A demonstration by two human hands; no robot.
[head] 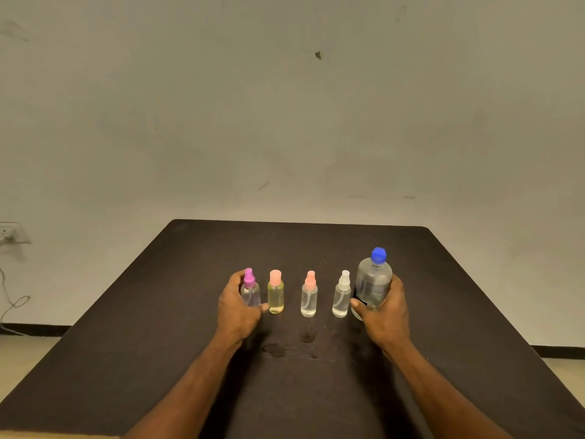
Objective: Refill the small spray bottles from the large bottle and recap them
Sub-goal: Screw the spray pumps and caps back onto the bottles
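Note:
Several small bottles stand in a row on the dark table (158, 312). My left hand (235, 307) is wrapped around the leftmost one, a clear spray bottle with a purple top (250, 288). Beside it stand a yellow bottle with a pink cap (275, 293), a clear spray bottle with a pink top (309, 294) and a clear spray bottle with a white top (342, 294). My right hand (384, 315) grips the large clear bottle with a blue cap (373, 280), upright at the right end. All caps are on.
Wet patches (278, 348) darken the table in front of the row. A bare wall rises behind the table's far edge. A wall socket with a cable (9, 236) is at the far left. Floor shows on both sides.

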